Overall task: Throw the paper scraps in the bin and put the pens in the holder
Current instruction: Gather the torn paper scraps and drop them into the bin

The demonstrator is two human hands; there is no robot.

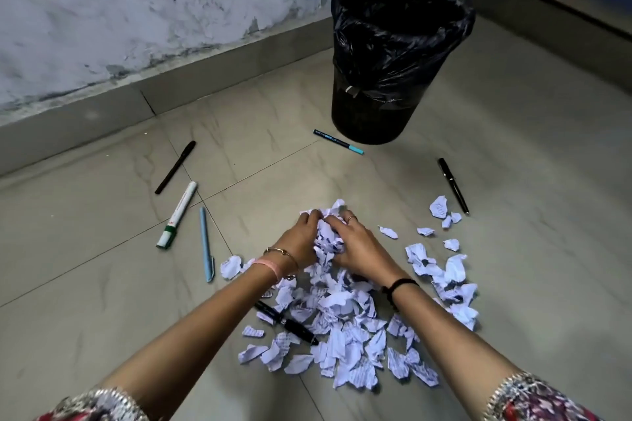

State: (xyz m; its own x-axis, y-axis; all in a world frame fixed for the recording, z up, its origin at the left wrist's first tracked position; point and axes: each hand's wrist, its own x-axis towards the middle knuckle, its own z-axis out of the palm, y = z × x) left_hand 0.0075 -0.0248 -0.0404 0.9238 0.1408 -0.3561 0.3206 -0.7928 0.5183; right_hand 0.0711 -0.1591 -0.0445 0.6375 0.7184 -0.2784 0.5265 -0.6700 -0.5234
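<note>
Light, soft, easily shed paper scraps (327, 238) are clasped between the curled left hand (301, 237) and right hand (357, 244) over the pile on the floor (513, 164), short of the bin (393, 106), and are judged best cupped from both sides.

The floor (513, 133) is smooth, stone-look tile with a soft sheen, while the wall (136, 20) behind it is rough, its paint patchy and flaking. The bin (369, 120) wears a thin black plastic liner (393, 34), crinkled and glossy. The paper scraps (345, 318) are matt, creased, lined sheet marked with ink. The white marker (178, 214) and light blue pen (206, 243) look like smooth plastic, the black pen (453, 185) shinier. A thin bangle (282, 255) gleams like metal; the sleeves (533, 400) are patterned cloth.
</note>
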